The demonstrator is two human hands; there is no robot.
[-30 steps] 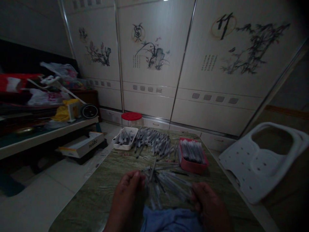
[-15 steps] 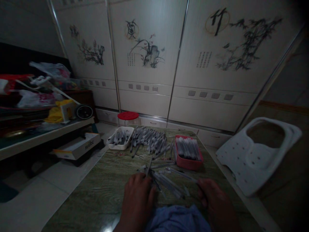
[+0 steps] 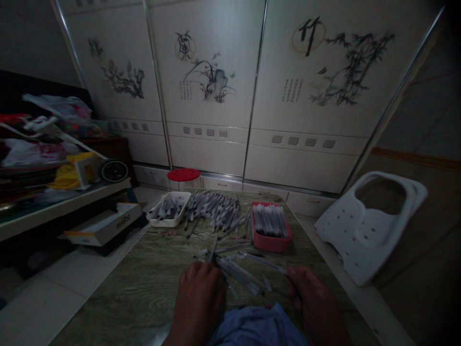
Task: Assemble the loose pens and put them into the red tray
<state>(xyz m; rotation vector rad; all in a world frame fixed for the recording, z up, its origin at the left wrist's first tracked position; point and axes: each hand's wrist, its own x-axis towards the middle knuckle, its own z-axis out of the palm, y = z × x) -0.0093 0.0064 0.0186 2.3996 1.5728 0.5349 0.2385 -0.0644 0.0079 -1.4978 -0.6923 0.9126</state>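
Note:
My right hand (image 3: 311, 295) is closed, with thumb and fingers pinching one end of a clear-barrelled pen (image 3: 266, 263) that points left over the table. My left hand (image 3: 200, 293) rests palm down with its fingers curled. A single pen (image 3: 213, 247) reaches up from beside its fingertips; whether they grip it is hidden. Between the hands lies a loose bunch of clear pens (image 3: 239, 274). Farther back is a large heap of dark-tipped pens (image 3: 212, 209). A red box (image 3: 272, 243) at the right holds tightly packed upright pens.
A white tray (image 3: 173, 222) of small parts stands at the table's back left. Blue cloth (image 3: 255, 327) covers my lap at the near edge. A white plastic chair (image 3: 360, 230) is at the right, and a red stool (image 3: 183, 174) stands behind the wooden-patterned table (image 3: 144, 283).
The whole view has shifted slightly, so the table and both hands appear farther left. Both hands keep nearly the same pose, and the right still holds its pen.

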